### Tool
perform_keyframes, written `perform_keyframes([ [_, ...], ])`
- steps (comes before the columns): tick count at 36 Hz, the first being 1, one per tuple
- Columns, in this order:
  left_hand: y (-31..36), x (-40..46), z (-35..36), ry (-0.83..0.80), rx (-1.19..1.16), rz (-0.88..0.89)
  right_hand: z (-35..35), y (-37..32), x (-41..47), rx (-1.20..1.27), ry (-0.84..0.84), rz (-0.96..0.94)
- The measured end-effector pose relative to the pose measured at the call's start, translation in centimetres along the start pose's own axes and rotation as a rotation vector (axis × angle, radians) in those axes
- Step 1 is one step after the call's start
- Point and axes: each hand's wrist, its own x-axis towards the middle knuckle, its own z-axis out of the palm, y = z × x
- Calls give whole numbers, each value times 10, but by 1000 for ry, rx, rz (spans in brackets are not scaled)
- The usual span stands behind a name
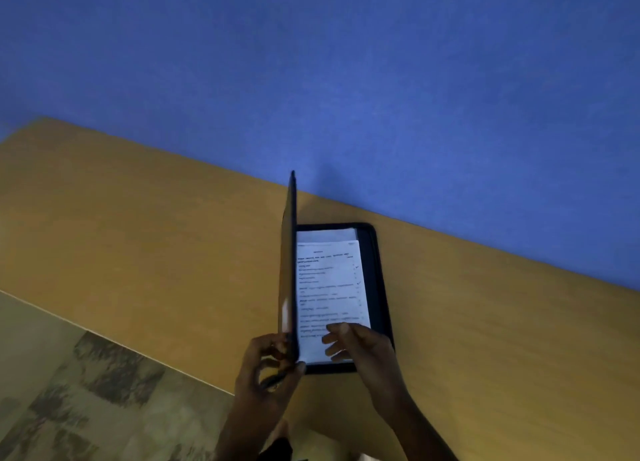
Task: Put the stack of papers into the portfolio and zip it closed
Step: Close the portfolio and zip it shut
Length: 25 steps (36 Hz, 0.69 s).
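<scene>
the papers (330, 287) already lie inside the portfolio (379, 287). the left hand (268, 367) pinches its upright cover (290, 253); right hand (360, 346) fingers (337, 331) spread on the sheets (closing and zipping remain).

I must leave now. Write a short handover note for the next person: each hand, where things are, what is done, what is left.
Left hand: grips the near edge of the portfolio cover, holding it upright.
Right hand: fingers rest on the papers, pressing them flat.
Papers lie inside the portfolio, which is open on the table.
Done: papers are in.
Left: take the right hand out, lower the cover, zip it closed.
</scene>
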Motion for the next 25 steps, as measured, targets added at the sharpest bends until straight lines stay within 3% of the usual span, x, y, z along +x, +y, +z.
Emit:
perform_keyframes([
  [7, -23, 8, 35, -214, 167, 168, -27, -9, -16, 116, -52, 39],
  [12, -46, 15, 31, -186, 246, 135, -58, 2, -15, 81, 25, 76],
  [19, -103, 12, -3, -117, 636, -32, -85, 45, 4, -389, 123, 87],
  [25, -124, 2, -16, -161, 695, -179, -97, 97, 27, -709, 280, 63],
])
